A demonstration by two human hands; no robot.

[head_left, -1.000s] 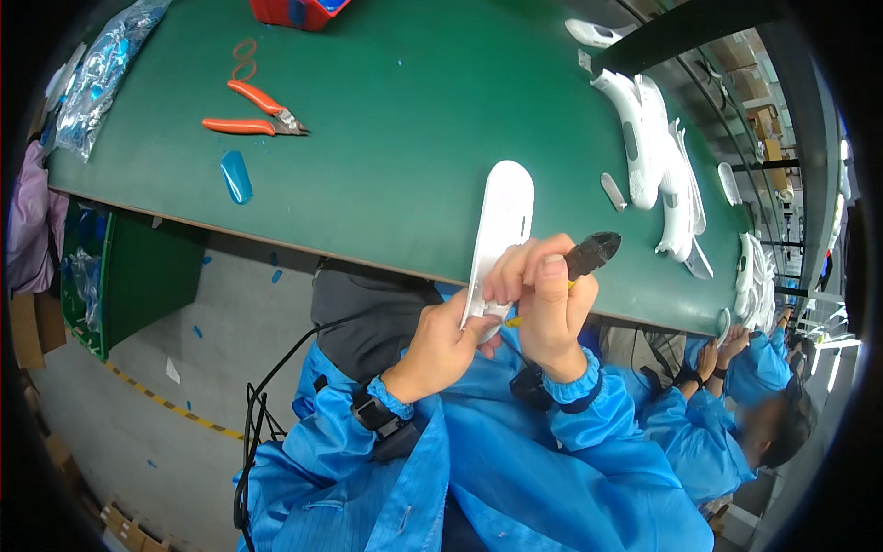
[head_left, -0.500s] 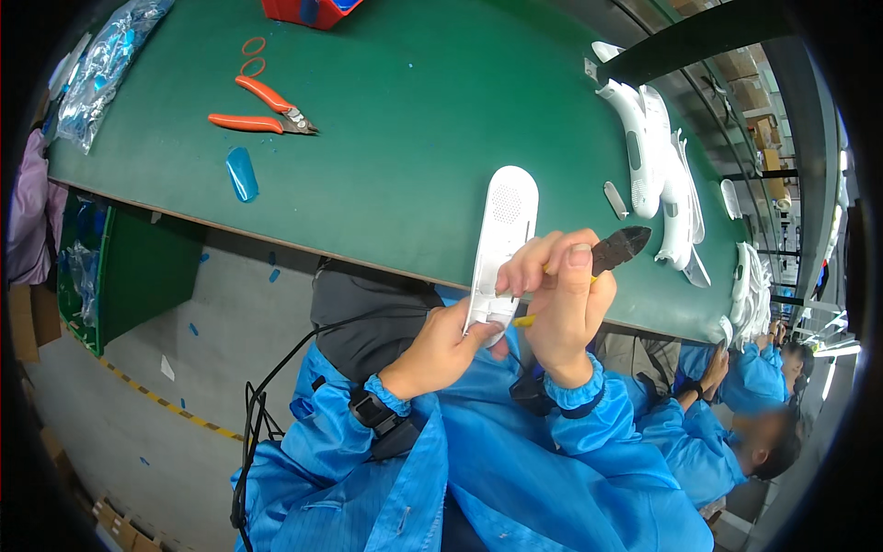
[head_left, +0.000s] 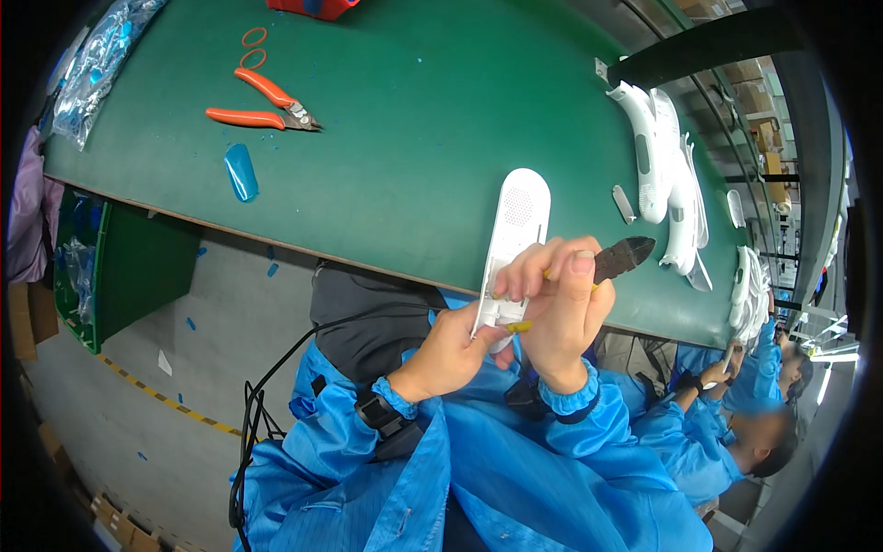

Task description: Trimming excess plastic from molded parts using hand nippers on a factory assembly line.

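Observation:
My left hand [head_left: 448, 354] is closed round the lower end of a long white plastic housing [head_left: 521, 207]. The housing has a rounded top with a patch of small holes and stands tilted over the table's near edge. In my right hand [head_left: 561, 313] is a pair of pliers [head_left: 625, 258] with dark jaws and yellow handles. The jaws point up and to the right, away from the housing. One yellow handle end lies by the housing's lower part, near my left thumb. My right fingers also reach the housing's face and hide part of it.
Orange-handled cutters [head_left: 267, 106], two red rings [head_left: 253, 48] and a blue curved piece [head_left: 241, 173] lie on the green table [head_left: 386, 120]. More white housings [head_left: 658, 156] are piled at the right. A plastic bag [head_left: 106, 69] lies far left. Co-workers [head_left: 694, 442] sit at the right.
The housing and both hands have shifted slightly right in the picture. A yellow handle end now shows more plainly at the housing's lower part. The pliers stay in my right hand.

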